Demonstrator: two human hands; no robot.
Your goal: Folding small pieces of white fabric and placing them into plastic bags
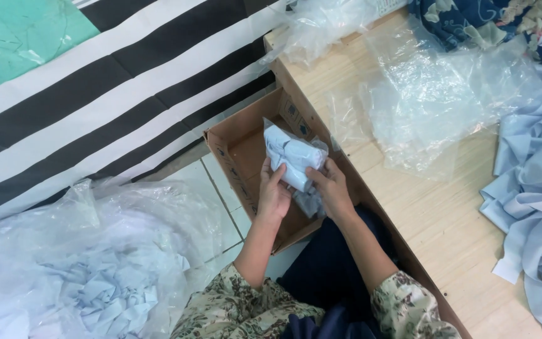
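Striped black-and-white cloth (114,94) fills the upper left, draped slantwise, with a teal sheet (14,37) at the corner. Wooden table (446,226) runs along the right, pale grain, bare in the middle. Big clear bag (89,270) sits on the tile floor (221,188) lower left, crumpled, holding a heap of light blue fabric scraps (108,295). Loose clear plastic (434,100) lies wrinkled across the table top; more of it bunches at the far edge. Light blue fabric strips (534,207) pile along the table's right side, with a dark floral cloth (472,22) above them. Brown cardboard box (246,147) stands open between floor and table edge, tight against the table; its inside looks mostly bare. Bundle (293,160) of light blue fabric in a clear wrap is held over the box, above its right half. Left hand (273,194) grips the bundle's lower left, fingers curled and pressed on the wrap. Right hand (330,191) grips its lower right, fingers (318,176) pinching the plastic. Both forearms reach from camouflage-print sleeves (233,307) at the bottom edge.
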